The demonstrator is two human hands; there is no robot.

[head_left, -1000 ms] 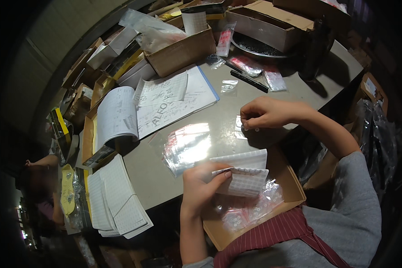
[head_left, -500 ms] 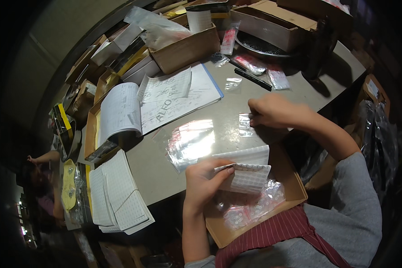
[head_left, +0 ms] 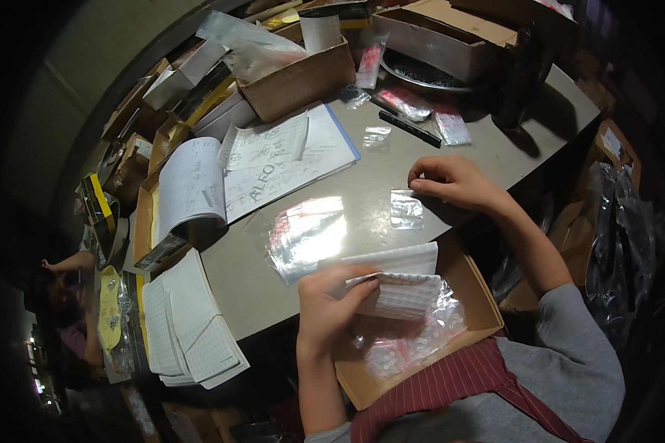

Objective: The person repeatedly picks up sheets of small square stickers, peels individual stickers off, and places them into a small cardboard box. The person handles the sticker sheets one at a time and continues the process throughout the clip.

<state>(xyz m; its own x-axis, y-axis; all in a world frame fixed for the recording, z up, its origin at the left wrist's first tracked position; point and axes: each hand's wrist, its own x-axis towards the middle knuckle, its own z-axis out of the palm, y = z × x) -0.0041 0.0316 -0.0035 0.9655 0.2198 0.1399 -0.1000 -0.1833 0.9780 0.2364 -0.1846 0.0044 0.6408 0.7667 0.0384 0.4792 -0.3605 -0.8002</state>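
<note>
My left hand [head_left: 325, 306] is closed on a folded sheet of small printed labels [head_left: 403, 292], holding it above an open cardboard box [head_left: 480, 292]. In that box lie several small clear bags [head_left: 391, 354] with ring-shaped pieces inside. My right hand [head_left: 458, 181] has thumb and forefinger pinched at the upper edge of a small clear zip bag [head_left: 406, 210], which lies on the table. To the left of it a fanned pile of flat clear bags [head_left: 307, 236] with red edges reflects the light. Farther back sits another small bag [head_left: 377, 138] with ring-shaped pieces.
A black marker [head_left: 410, 129] and red-printed bags [head_left: 451, 122] lie at the back. On the left are a clipboard with papers [head_left: 281, 173] and a stack of label sheets [head_left: 192, 325]. A cardboard box [head_left: 295, 81] and a dark round tray [head_left: 428, 77] stand along the far edge.
My right fingers have shifted from the face of the small bag to its upper edge. My left hand keeps its hold on the label sheet. The whole view has moved slightly.
</note>
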